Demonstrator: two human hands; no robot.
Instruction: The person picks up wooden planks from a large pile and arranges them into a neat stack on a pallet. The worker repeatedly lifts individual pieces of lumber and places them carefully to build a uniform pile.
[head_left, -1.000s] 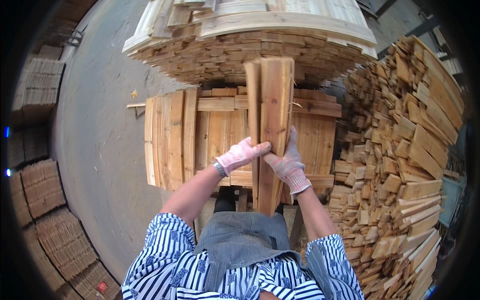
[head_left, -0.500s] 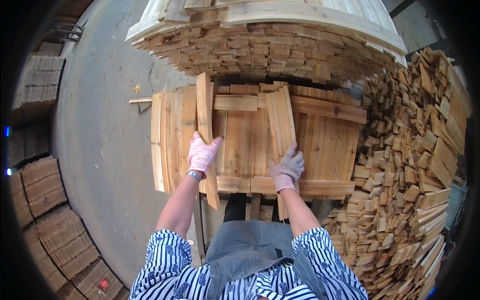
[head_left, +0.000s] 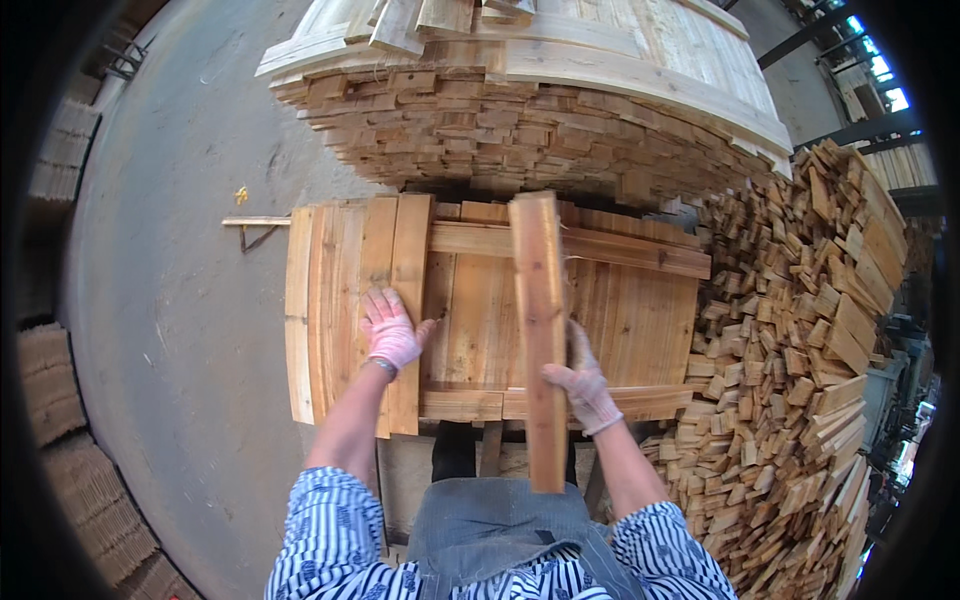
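Note:
My left hand [head_left: 392, 330], in a pink-and-white knit glove, rests with spread fingers on a board [head_left: 408, 300] that lies lengthwise away from me among other boards. In my gloved right hand [head_left: 582, 382] is a loose wooden plank [head_left: 541, 300], gripped by its right edge, thumb on the near face. That plank is raised over the flat layer of reddish-brown boards [head_left: 480, 310] on the work stand. Two crosswise strips, a far one [head_left: 620, 248] and a near one [head_left: 645, 402], run over the layer and are partly hidden by the plank.
Beyond the boards stands a tall stack of lumber [head_left: 480, 115] with loose pieces on top. A large heap of short wood offcuts [head_left: 770, 360] lies to my right. Bundled boards [head_left: 95, 490] line the left side, past the grey concrete floor [head_left: 190, 280].
The narrow board under my left hand now lies flat, and that hand has opened on it. My right hand has lifted a plank and turned its broad face up. The view has shifted slightly.

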